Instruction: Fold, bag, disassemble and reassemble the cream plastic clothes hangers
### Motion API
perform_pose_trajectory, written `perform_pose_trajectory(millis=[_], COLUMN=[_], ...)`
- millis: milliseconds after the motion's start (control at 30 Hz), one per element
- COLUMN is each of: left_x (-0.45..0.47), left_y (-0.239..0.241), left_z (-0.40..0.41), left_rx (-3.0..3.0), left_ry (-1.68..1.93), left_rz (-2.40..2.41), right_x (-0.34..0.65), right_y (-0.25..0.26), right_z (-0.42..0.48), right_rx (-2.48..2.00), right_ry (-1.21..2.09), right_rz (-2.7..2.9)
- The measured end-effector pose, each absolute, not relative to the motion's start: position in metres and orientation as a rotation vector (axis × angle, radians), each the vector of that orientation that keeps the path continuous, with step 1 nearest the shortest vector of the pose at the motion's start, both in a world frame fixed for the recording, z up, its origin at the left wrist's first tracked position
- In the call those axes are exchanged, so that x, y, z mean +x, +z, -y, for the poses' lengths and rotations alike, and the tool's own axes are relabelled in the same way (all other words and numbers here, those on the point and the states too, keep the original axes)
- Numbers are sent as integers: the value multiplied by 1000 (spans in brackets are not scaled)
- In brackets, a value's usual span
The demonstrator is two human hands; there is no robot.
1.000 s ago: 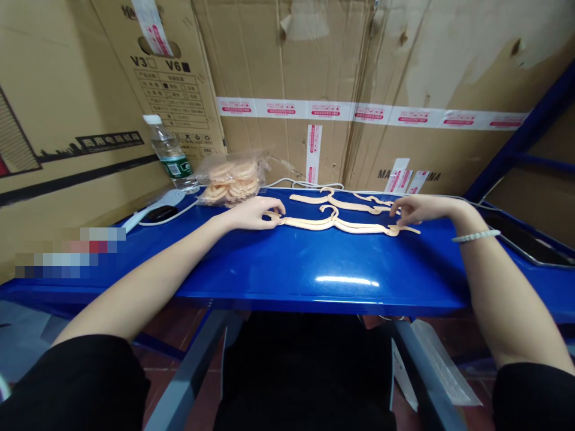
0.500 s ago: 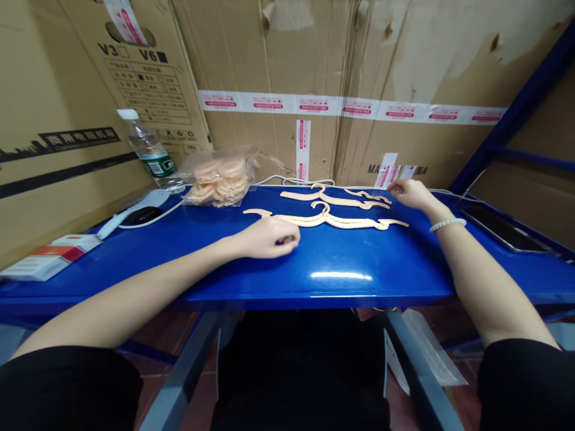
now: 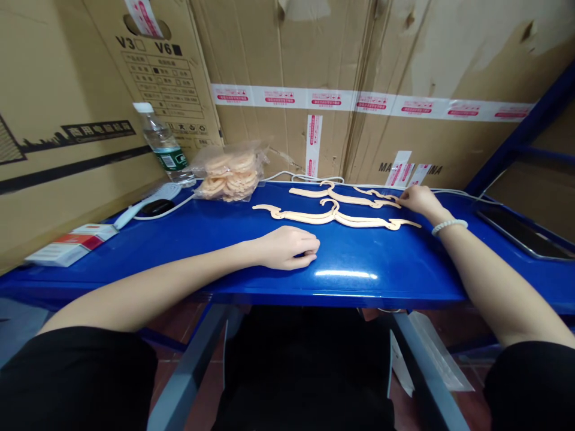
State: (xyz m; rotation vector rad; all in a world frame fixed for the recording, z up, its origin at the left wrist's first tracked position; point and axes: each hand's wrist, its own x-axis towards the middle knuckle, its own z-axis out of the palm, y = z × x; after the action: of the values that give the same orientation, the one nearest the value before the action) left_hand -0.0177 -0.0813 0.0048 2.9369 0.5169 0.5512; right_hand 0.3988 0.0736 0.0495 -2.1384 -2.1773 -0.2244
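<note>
On the blue table lies a peach plastic folding hanger (image 3: 309, 219), its hook toward the back and both arms spread. Behind it is a second hanger (image 3: 348, 197) of the same kind, with a slim loose hanger arm (image 3: 376, 193) by its right half. My right hand (image 3: 420, 202), a beaded bracelet at the wrist, has its fingertips pinched at the right end of that loose arm. In front of the nearer hanger, my left hand (image 3: 290, 247) rests loosely curled on the table, nothing visible in it.
A clear bag of peach plastic parts (image 3: 231, 176) sits at the back left beside a water bottle (image 3: 164, 146). Further left are a white handheld device (image 3: 141, 206) and a small box (image 3: 72, 244). A phone (image 3: 525, 230) lies right. Cardboard (image 3: 278, 131) walls the back; a white cable (image 3: 449, 192) runs along it.
My right hand has come down onto the end of the loose hanger arm. My left hand has drawn back from the nearer hanger, toward the front and right. The view has shifted slightly.
</note>
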Motion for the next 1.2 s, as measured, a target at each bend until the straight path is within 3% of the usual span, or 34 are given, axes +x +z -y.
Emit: perform_pose_trajectory(millis=[433, 633, 733, 967, 1200], left_x=[-20, -21, -23, -21, -18], left_y=[9, 11, 11, 4, 1], left_z=[82, 81, 79, 70, 60], left_rx=[2914, 2806, 2710, 2390, 1879], left_ry=[542, 551, 562, 732, 929], left_rz=[-510, -546, -605, -785, -638], right_x=[394, 369, 341, 255, 219], right_y=[71, 91, 92, 60, 29], right_z=[-55, -27, -13, 24, 47], right_rx=[-2081, -1728, -1445, -844, -778], right_ry=[-163, -193, 84, 1183, 1492], right_rz=[2070, 1850, 1728, 1611, 1850])
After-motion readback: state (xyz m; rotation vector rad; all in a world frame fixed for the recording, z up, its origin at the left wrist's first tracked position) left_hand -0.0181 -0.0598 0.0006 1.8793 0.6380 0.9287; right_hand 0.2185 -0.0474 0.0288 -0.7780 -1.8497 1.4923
